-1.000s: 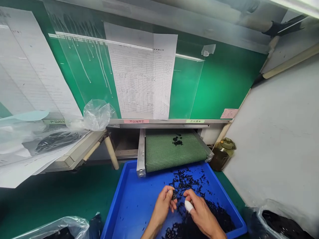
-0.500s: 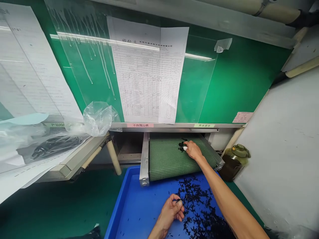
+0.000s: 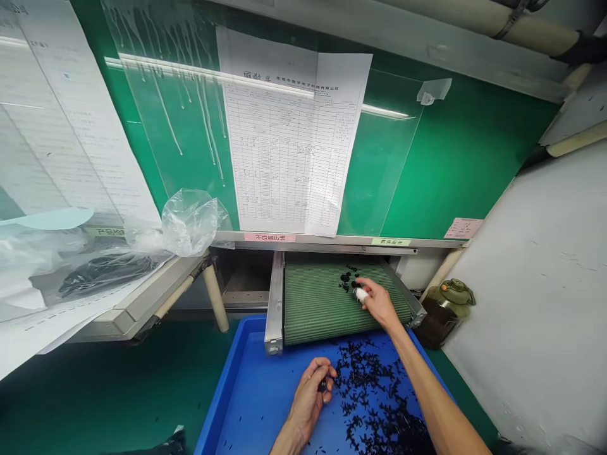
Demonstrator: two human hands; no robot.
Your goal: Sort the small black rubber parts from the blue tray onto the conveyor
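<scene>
A printed form (image 3: 294,145) hangs on the green board (image 3: 465,145); 2 green labels (image 3: 391,242) mark the rail (image 3: 341,241) below; a greenish jug (image 3: 446,316) stands by the pale wall (image 3: 545,284).

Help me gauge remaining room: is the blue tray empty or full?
Neither: the blue tray holds black pieces, densest at the picture's lower right, while its floor shows at left.

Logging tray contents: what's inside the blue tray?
Small black pieces lie in the blue tray, densest toward the near right. The green conveyor belt hides its far part, the left hand and right forearm hide more, and the near edge is out of frame.
</scene>
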